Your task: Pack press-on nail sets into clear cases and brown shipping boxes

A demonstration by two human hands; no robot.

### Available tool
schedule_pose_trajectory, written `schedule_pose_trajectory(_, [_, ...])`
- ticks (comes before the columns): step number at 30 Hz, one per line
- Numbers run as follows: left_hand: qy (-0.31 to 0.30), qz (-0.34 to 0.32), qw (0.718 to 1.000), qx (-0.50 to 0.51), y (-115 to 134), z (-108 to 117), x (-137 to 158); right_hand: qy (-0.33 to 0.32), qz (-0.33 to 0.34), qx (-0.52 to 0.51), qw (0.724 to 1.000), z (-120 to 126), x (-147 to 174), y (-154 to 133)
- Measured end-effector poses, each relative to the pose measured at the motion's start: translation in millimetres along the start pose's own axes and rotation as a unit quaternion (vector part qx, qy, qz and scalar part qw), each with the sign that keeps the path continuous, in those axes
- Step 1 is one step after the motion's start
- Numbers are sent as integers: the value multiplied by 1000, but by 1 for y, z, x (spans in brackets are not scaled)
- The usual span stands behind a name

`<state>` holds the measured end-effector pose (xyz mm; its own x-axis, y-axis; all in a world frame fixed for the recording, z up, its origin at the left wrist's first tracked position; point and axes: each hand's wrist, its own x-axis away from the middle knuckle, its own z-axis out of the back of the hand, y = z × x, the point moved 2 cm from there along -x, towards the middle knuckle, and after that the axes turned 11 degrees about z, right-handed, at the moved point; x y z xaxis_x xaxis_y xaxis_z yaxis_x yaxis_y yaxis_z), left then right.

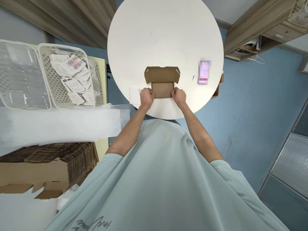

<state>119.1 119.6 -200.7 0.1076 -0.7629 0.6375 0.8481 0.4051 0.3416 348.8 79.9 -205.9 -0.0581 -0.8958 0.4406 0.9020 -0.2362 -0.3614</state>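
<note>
A small brown cardboard box (pixel 162 90) lies on the white round table (pixel 166 38) right in front of me. Its lid (pixel 162 75) stands open toward the far side, with side flaps sticking out. The inside shows bare cardboard. My left hand (pixel 147 97) grips the box's left side wall, fingers curled in. On the opposite wall, my right hand (pixel 179 96) holds the box in the same way. A white sheet or packet (pixel 134 95) lies beside my left hand, partly covered by it.
A blurred-out pink phone-like object (pixel 204 72) lies on the table's right. To the left, a white basket (pixel 55 86) holds white packets, and another basket (pixel 49 99) holds clear plastic pieces. Below them are white sheeting (pixel 60 125) and stacked flat cardboard boxes (pixel 79 163).
</note>
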Motion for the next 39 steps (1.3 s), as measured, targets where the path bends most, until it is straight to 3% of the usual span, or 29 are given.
schedule_pose_trajectory(4, [-34,-28,999,0,-8,5,7,-6,-30,-16,999,-2,-2,-1])
schedule_pose_trajectory(6, [-17,-21,1000,11,-24,13,11,-8,-51,-22,998,-1,6,-2])
schedule_pose_trajectory(11, [100,100,990,27,-82,46,10,35,-74,-59,995,10,39,-3])
schedule_pose_trajectory(14, [94,156,983,28,-104,54,5,48,-82,-78,992,14,60,-4])
schedule_pose_trajectory(21, [53,188,981,14,-105,52,-7,29,-61,-111,992,14,81,-12])
schedule_pose_trajectory(29, [78,147,984,64,-90,51,8,-37,49,-176,982,4,67,-39])
schedule_pose_trajectory(32, [73,131,979,140,-81,43,25,-64,67,-246,965,-3,64,-45])
schedule_pose_trajectory(35, [15,89,960,265,-70,36,44,-69,49,-344,935,-8,65,-44])
schedule_pose_trajectory(39, [-96,6,921,378,-47,28,64,-88,26,-533,841,-9,69,-36])
